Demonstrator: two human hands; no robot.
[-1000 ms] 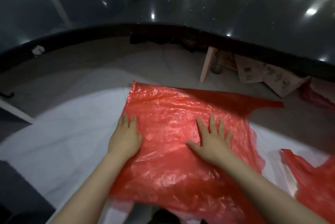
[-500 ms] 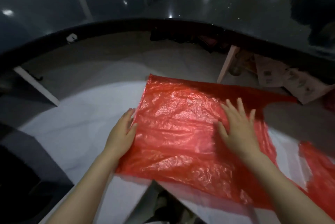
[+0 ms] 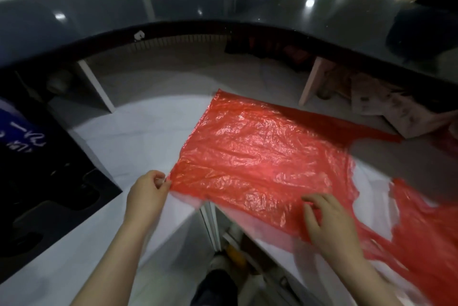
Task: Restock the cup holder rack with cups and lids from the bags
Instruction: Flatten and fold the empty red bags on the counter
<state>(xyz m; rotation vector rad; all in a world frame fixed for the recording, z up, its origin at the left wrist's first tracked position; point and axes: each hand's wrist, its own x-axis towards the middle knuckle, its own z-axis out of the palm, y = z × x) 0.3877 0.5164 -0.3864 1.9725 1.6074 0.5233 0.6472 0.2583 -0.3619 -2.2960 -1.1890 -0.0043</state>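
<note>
The left hand (image 3: 146, 194) pinches the near left corner of the red bag (image 3: 252, 162), thumb and fingers (image 3: 158, 178) closed together on the thin plastic right at its edge. The bag lies spread flat and crinkled on the white bench (image 3: 128, 152), stretching away from those fingers toward the far right, where its handle strip (image 3: 366, 129) trails off into shadow. The right hand (image 3: 327, 221) sits on the bag's near edge, fingers (image 3: 312, 199) loosely curled and slightly apart, tips touching the plastic; whether they actually grip it cannot be told from here. That near edge hangs a little over the bench's inner corner, between the two hands. Just to the right of the right hand's fingers, a second red bag (image 3: 421, 236) lies rumpled on the bench, close beside the first. Beyond both hands curves a dark glossy counter top (image 3: 223, 3), raised above the bench, with a shelf space under it holding a cardboard box (image 3: 386, 107) at the far right. To the left of the left hand's fingers, a dark panel (image 3: 37, 181) is set into the bench. Below, between the forearms, a dark shoe (image 3: 215, 288) shows on the floor.
</note>
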